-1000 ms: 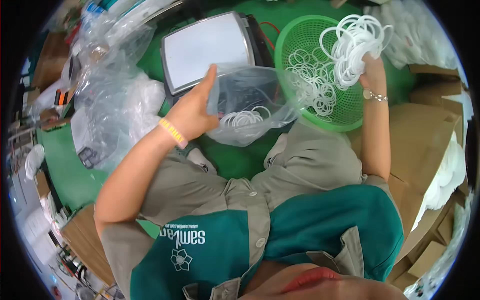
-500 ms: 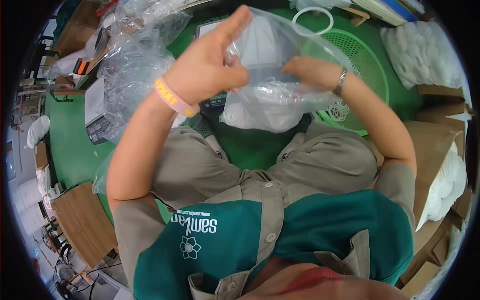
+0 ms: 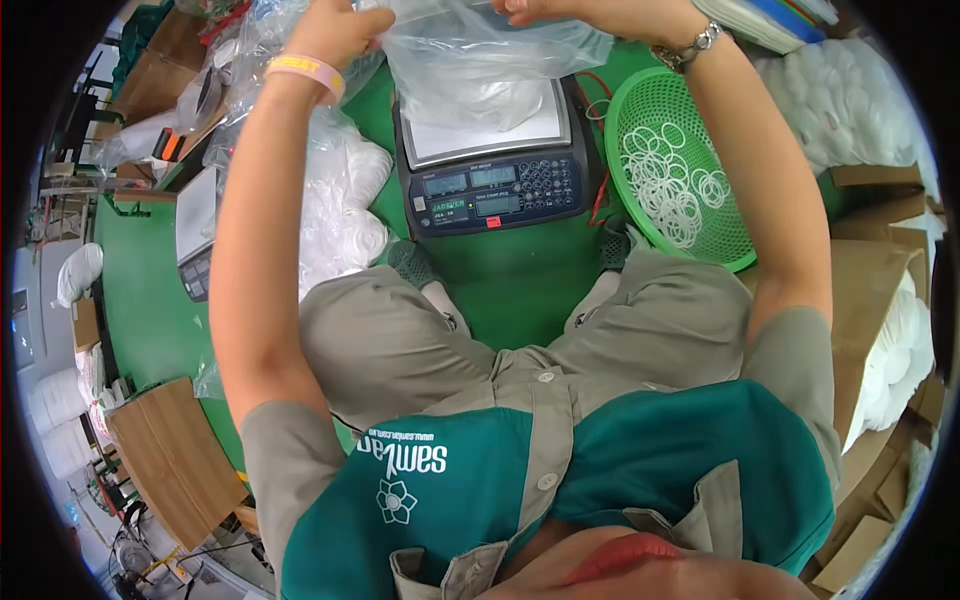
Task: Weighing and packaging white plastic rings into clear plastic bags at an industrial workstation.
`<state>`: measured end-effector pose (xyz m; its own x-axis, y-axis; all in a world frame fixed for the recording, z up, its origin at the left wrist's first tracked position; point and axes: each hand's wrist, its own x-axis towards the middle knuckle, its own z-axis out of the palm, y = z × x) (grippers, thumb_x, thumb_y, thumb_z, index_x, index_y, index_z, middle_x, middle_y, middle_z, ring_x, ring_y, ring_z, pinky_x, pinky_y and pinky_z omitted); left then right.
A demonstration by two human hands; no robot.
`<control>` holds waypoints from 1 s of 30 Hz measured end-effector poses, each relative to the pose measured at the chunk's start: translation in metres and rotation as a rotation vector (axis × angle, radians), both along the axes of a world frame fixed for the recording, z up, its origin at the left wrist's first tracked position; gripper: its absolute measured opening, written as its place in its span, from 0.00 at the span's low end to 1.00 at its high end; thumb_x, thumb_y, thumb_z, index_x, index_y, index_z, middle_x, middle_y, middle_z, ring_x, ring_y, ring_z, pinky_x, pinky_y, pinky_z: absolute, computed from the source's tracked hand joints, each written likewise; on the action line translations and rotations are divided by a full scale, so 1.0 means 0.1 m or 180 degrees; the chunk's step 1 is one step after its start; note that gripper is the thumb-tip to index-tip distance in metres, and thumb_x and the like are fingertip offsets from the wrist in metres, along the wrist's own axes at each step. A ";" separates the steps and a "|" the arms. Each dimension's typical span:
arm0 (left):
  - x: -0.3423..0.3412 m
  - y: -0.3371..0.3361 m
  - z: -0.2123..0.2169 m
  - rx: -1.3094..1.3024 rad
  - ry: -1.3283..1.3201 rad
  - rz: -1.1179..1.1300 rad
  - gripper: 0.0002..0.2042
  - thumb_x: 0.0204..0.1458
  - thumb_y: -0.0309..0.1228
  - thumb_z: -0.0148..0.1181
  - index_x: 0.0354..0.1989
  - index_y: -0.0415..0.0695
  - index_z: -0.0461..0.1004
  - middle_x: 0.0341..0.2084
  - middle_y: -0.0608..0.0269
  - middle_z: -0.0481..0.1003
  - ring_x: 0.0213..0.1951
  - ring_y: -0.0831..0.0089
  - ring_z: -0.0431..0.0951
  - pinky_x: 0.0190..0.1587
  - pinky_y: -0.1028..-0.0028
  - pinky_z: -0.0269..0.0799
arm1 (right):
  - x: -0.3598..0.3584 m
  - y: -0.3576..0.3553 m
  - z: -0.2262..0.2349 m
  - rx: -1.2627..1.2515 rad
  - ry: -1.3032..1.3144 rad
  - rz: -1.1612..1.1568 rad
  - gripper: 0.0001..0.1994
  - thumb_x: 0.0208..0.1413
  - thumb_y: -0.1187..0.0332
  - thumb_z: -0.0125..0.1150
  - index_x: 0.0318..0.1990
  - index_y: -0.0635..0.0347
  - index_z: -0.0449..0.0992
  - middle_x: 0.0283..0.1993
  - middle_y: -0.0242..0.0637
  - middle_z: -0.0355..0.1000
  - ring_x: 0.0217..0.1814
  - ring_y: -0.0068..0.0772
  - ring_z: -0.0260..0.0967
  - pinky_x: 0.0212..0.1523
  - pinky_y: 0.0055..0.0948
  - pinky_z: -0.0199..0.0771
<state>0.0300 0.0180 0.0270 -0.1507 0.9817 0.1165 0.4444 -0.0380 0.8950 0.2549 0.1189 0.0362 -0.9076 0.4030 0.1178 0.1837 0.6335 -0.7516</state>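
left hand (image 3: 338, 28) and right hand (image 3: 572, 11) are both up at the top edge of the view, on either side of the mouth of a clear bag (image 3: 490, 58). the left grasps the bag's upper edge; the right has its fingers at the far side, partly cut off, so cannot tell how firmly it grips, if at all.

just changed: the bag has gone forward over the scale (image 3: 450, 219), its lower end at the white pan (image 3: 424, 141). a white mass shows through the plastic; separate rings are hard to make out. cannot tell whether the pan bears the full weight. judgement: the work has passed from filling to the weighing spot, with the bag not yet let go.

against earlier: a second ago the right hand held a bunch of rings over the green basket (image 3: 735, 228), while the left held the bag open in front of the scale; half a second ago the right was at the bag. no bunch shows in it now. the scale's keypad and displays have come into clear view. loose white rings (image 3: 672, 202) remain in the basket, right of the scale.
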 end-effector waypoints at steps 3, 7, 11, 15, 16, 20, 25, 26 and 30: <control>-0.12 0.07 -0.19 -0.0167 -0.0211 -0.0109 0.41 0.37 0.14 0.46 0.64 0.58 0.45 0.60 0.45 0.50 0.18 0.82 0.64 0.19 0.81 0.60 | 0.16 0.10 -0.06 -0.0382 0.0771 -0.0269 0.09 0.53 0.68 0.54 0.37 0.66 0.72 0.32 0.32 0.71 0.35 0.20 0.67 0.38 0.19 0.68; 0.00 0.15 -0.09 0.0062 0.0057 0.0065 0.38 0.46 0.28 0.56 0.64 0.60 0.42 0.60 0.44 0.50 0.27 0.80 0.68 0.22 0.82 0.62 | 0.84 0.47 -0.46 -0.0373 0.0829 -0.1601 0.09 0.50 0.66 0.57 0.35 0.62 0.72 0.34 0.34 0.70 0.36 0.26 0.67 0.38 0.24 0.68; -0.02 0.06 -0.08 0.0638 -0.0261 0.0496 0.36 0.52 0.43 0.51 0.65 0.55 0.36 0.60 0.42 0.49 0.27 0.72 0.74 0.21 0.80 0.66 | 1.12 0.14 -1.74 0.1075 -0.1177 -0.0551 0.16 0.42 0.63 0.62 0.42 0.51 0.73 0.59 0.41 0.58 0.60 0.40 0.55 0.57 0.38 0.56; -0.14 -0.14 0.01 0.0503 -0.0287 0.0821 0.39 0.49 0.46 0.54 0.65 0.55 0.37 0.58 0.48 0.54 0.19 0.77 0.70 0.18 0.81 0.63 | 1.46 -0.42 -2.50 0.1951 -0.2267 -0.0242 0.18 0.36 0.64 0.62 0.41 0.47 0.74 0.68 0.35 0.35 0.70 0.43 0.30 0.62 0.53 0.42; -0.15 -0.27 -0.01 0.0550 -0.0270 0.0783 0.36 0.50 0.43 0.50 0.65 0.52 0.38 0.59 0.51 0.53 0.20 0.78 0.67 0.21 0.81 0.61 | 1.56 -0.47 -2.61 0.1741 -0.1960 -0.0649 0.19 0.36 0.66 0.60 0.42 0.46 0.73 0.68 0.37 0.39 0.70 0.43 0.33 0.62 0.52 0.41; 0.06 -0.64 0.00 0.0555 0.0107 0.1057 0.33 0.54 0.52 0.38 0.64 0.50 0.39 0.58 0.49 0.54 0.23 0.77 0.66 0.26 0.80 0.60 | 1.78 -0.51 -2.72 0.1803 -0.2167 -0.1167 0.13 0.36 0.70 0.58 0.35 0.57 0.72 0.67 0.40 0.42 0.69 0.40 0.36 0.63 0.51 0.41; 0.43 -1.04 -0.05 0.0758 0.0153 0.0896 0.31 0.53 0.40 0.43 0.63 0.41 0.43 0.56 0.39 0.55 0.21 0.78 0.67 0.23 0.82 0.60 | 1.76 -0.42 -2.89 0.1445 -0.0837 -0.0976 0.06 0.41 0.73 0.54 0.30 0.62 0.71 0.56 0.45 0.59 0.59 0.46 0.55 0.57 0.40 0.57; 0.48 -1.03 -0.08 0.0811 0.0233 0.0875 0.30 0.52 0.37 0.45 0.62 0.40 0.45 0.56 0.39 0.56 0.21 0.79 0.67 0.23 0.83 0.61 | 1.68 -0.44 -2.98 0.0775 -0.0875 -0.1298 0.06 0.41 0.73 0.54 0.30 0.62 0.71 0.52 0.45 0.62 0.54 0.46 0.60 0.52 0.37 0.61; 0.43 -0.97 -0.21 0.1034 0.0426 0.1099 0.26 0.48 0.22 0.47 0.59 0.37 0.52 0.53 0.41 0.60 0.24 0.81 0.68 0.25 0.85 0.62 | 1.42 -0.08 -3.67 -0.0493 -0.0971 -0.2330 0.05 0.42 0.71 0.55 0.28 0.61 0.73 0.40 0.46 0.67 0.42 0.46 0.67 0.42 0.38 0.68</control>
